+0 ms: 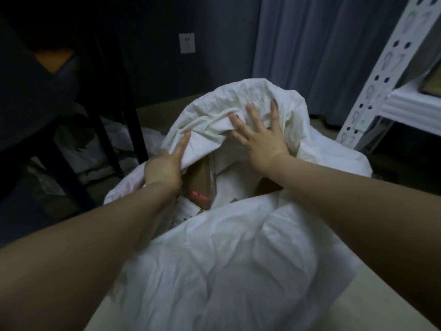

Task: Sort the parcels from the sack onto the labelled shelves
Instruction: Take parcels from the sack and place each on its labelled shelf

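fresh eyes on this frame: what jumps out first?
The white sack fills the centre, with both hands at its mouth. The left hand grips the rim on the left, and the right hand presses spread fingers on the far fold. Between them a brown parcel with a red mark shows inside, and a white metal shelf stands at the right edge.

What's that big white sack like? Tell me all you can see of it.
The sack is a big, crumpled white bag of thin cloth or woven plastic, low in front of the person, its mouth open towards the camera. Its far rim is lifted like a hood: the left hand holds the rim's left edge, and the right hand presses on it with spread fingers. Inside lies a brown parcel with clear tape and a red mark.
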